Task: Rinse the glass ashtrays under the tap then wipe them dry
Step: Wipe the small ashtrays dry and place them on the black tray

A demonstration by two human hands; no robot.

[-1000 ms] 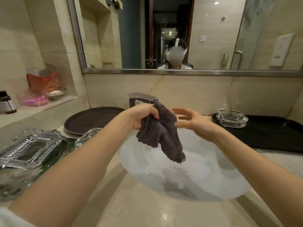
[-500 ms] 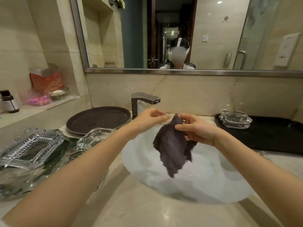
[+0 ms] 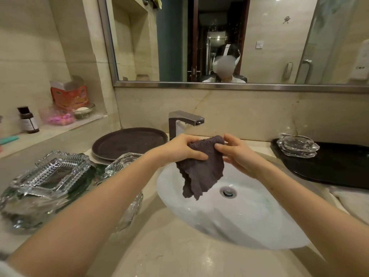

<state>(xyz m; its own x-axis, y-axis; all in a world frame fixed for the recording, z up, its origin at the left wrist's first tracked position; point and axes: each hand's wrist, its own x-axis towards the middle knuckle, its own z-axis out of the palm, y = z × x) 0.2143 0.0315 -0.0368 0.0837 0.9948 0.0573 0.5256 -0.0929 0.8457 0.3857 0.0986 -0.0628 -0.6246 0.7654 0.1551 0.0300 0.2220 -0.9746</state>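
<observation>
With your left hand (image 3: 186,149) and right hand (image 3: 236,154) both pinching the grey cloth (image 3: 200,166) over the basin (image 3: 249,220), spread it flat before wiping an ashtray (image 3: 297,145).

Nothing here reads clearly: the red carton (image 3: 69,95) on the shelf carries blurred print, and the small brown bottle (image 3: 28,120) has an illegible label.
</observation>
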